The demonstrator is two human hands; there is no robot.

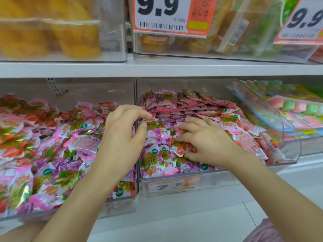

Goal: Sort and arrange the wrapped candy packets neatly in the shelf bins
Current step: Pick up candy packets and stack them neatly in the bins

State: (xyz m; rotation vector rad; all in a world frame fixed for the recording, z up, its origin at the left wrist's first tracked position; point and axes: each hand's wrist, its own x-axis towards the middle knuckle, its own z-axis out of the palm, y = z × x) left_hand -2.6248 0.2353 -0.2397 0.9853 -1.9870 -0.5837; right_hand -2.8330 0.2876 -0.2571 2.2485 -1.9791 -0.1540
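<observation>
Head view looks down on a white shelf (157, 69) lined with clear bins. Farthest left, the left bin (97, 95) is heaped with loose candy packets (75, 130), strawberry-red and grape-purple wrappers jumbled at all angles. The left hand (125, 135) reaches over the wall between this bin and the next, fingers curled, forefinger and thumb pinching the top edge of a purple grape packet (154, 131) that sits just inside the middle bin (174, 84). That bin holds a neat stacked row (183, 103) of pink and purple packets along its back, looser ones in front, and strawberry ones banked on its right side. An orange price tag (171, 185) reading 7.9 hangs on its front. The right hand (208, 144) lies on the pile near the left hand but apart from it, its fingers bent and slightly spread, thumb tucked low, gripping a red strawberry packet (183, 148). Farther right, the right bin (293, 137) holds strips of pink and green sweets. On the shelf above stand bins of yellow goods and a large 9.9 tag (167, 14).
</observation>
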